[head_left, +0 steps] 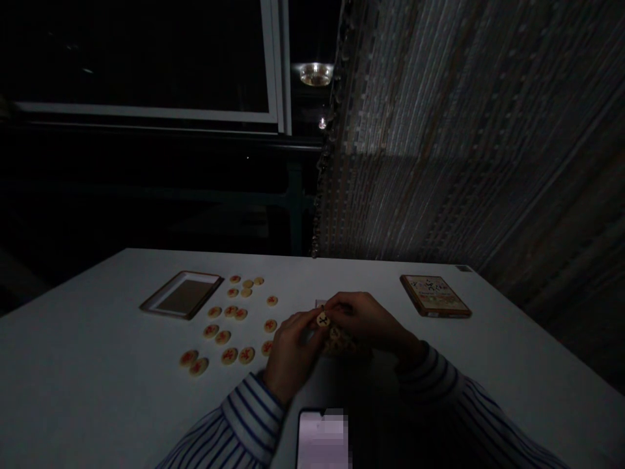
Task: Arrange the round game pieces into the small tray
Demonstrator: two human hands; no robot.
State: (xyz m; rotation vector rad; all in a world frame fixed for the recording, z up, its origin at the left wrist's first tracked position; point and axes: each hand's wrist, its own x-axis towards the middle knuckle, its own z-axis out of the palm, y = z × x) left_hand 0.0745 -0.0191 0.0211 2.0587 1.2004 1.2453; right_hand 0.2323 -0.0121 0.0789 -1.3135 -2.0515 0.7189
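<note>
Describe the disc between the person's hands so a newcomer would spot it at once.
On the white table, right of the scattered red-marked discs, the left hand and right hand meet. Between them is a small pale disc with a dark X-like mark. Being right among the fingers sets it apart from the dark-marked discs just below it in view.

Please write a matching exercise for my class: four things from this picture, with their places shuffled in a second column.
Column 1
1. Phone
2. Shallow tray
3. Printed box
4. Dark-marked round piece

Column 2
A. Right side of the table
B. Between the left hand and right hand
C. Bottom edge of the picture
D. Left side of the table

Pairs: 1-C, 2-D, 3-A, 4-B
</note>
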